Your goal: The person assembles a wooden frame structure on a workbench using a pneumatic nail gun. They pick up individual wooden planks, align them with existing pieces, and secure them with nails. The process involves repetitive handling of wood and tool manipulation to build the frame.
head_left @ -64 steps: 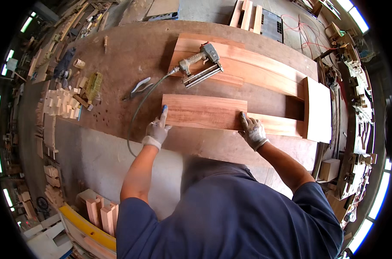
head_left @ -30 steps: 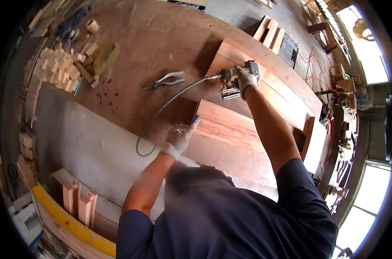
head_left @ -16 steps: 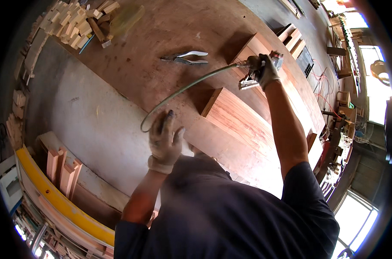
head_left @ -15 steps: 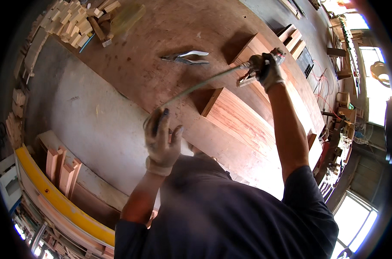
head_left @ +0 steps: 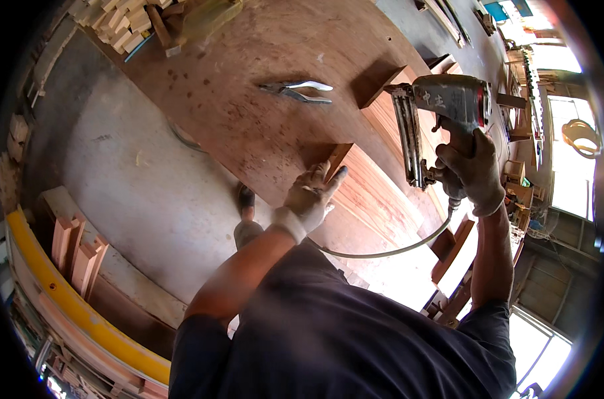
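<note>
My right hand (head_left: 473, 169), in a work glove, is closed round the handle of a dark pneumatic nail gun (head_left: 448, 96), held up over the workbench with its magazine pointing toward me. A pale air hose (head_left: 382, 255) hangs in a loop from the base of its handle. My left hand (head_left: 306, 201), also gloved, lies with its fingers apart at the left end of a reddish wooden board (head_left: 372, 196), beside the short end piece (head_left: 340, 159) that stands there. The underside of that hand is hidden. Beyond it on the bench lie pliers (head_left: 299, 91) with pale handles.
Another wooden board (head_left: 385, 110) with an end piece lies farther back on the brown bench top (head_left: 229, 113). Small wood blocks (head_left: 116, 23) are piled at the far left. Upright wood offcuts (head_left: 76, 256) stand behind a yellow curved edge (head_left: 69, 299) at left.
My right hand has swung the nail gun right and nearer, turning it upright. My left hand has moved right, from beside the hose onto the board's end. The hose now loops below the gun.
</note>
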Demonstrator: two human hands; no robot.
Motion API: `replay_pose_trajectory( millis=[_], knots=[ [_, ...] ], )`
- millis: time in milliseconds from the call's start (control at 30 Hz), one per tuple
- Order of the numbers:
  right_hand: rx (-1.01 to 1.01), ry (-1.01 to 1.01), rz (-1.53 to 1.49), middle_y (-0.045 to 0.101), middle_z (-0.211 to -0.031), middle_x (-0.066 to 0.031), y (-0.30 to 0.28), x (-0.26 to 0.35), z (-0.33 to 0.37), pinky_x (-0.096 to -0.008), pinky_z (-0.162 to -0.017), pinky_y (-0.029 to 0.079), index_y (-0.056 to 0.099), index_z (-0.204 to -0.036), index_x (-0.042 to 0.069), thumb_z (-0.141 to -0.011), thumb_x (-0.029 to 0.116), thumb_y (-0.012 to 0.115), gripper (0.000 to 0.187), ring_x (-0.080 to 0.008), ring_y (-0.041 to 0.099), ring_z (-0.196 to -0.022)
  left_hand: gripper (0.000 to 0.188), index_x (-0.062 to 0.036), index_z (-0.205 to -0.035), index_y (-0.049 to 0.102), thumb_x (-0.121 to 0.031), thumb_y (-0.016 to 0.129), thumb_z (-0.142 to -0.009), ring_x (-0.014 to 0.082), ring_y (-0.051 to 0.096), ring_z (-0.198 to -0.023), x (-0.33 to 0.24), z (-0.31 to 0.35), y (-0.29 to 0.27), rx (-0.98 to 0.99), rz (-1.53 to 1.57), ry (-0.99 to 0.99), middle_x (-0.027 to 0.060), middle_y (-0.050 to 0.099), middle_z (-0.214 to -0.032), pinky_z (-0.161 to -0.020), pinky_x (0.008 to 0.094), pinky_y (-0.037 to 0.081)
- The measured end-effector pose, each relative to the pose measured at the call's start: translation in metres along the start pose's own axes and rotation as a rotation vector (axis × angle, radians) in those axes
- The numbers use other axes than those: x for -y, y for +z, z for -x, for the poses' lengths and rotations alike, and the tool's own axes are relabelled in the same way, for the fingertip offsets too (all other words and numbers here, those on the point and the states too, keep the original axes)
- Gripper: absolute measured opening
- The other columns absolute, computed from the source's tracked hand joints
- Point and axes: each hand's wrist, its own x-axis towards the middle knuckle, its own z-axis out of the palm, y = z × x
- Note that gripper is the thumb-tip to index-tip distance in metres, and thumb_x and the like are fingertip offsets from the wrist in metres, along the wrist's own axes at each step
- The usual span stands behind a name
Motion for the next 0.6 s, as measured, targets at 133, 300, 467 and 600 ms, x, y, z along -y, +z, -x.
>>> replay_pose_trajectory(
  millis=[133,300,467,600],
  knots=[
    [0.21,0.24,-0.019,0.07,-0.074,-0.0041,0.005,0.023,0.001,-0.0275,-0.058,0.058,0.069,-0.131,-0.007,-0.096,0.01,0.077,0.04,-0.0101,0.069,-0.066,0.074,-0.0226,-0.167,0.046,-0.006,0.066,-0.098,0.0353,0.067,-0.117,0.016,0.005,0.049,0.048,-0.057,0.059,0.0187,0.064,-0.141,-0.104,0.0467,0.056],
    [0.453,0.309,0.03,0.074,-0.087,-0.0032,0.031,0.001,-0.025,-0.0263,-0.06,0.059,0.071,-0.126,-0.003,-0.091,0.01,0.083,0.039,-0.01,0.071,-0.069,0.07,-0.0226,-0.17,0.042,-0.008,0.055,-0.102,0.0325,0.07,-0.099,0.024,0.008,0.048,0.097,-0.15,0.147,0.0174,0.069,-0.112,-0.087,0.0466,0.059],
    [0.602,0.157,0.217,0.072,-0.08,-0.0049,0.05,-0.01,-0.047,-0.0294,-0.058,0.057,0.068,-0.106,-0.003,-0.093,0.01,0.079,0.022,-0.0104,0.069,-0.066,0.071,-0.0234,-0.17,0.043,-0.009,0.057,-0.102,0.0308,0.071,-0.09,0.028,0.006,0.052,0.074,-0.164,0.156,0.0167,0.071,-0.101,-0.082,0.0449,0.06],
    [0.634,0.336,0.292,0.071,-0.076,-0.0052,0.075,0.022,-0.054,-0.0304,-0.057,0.058,0.068,-0.104,-0.005,-0.095,0.011,0.076,0.02,-0.011,0.068,-0.063,0.07,-0.0232,-0.169,0.043,-0.01,0.056,-0.102,0.0307,0.071,-0.086,0.027,0.004,0.048,0.075,-0.143,0.142,0.0147,0.071,-0.097,-0.077,0.0453,0.058]
  ],
)
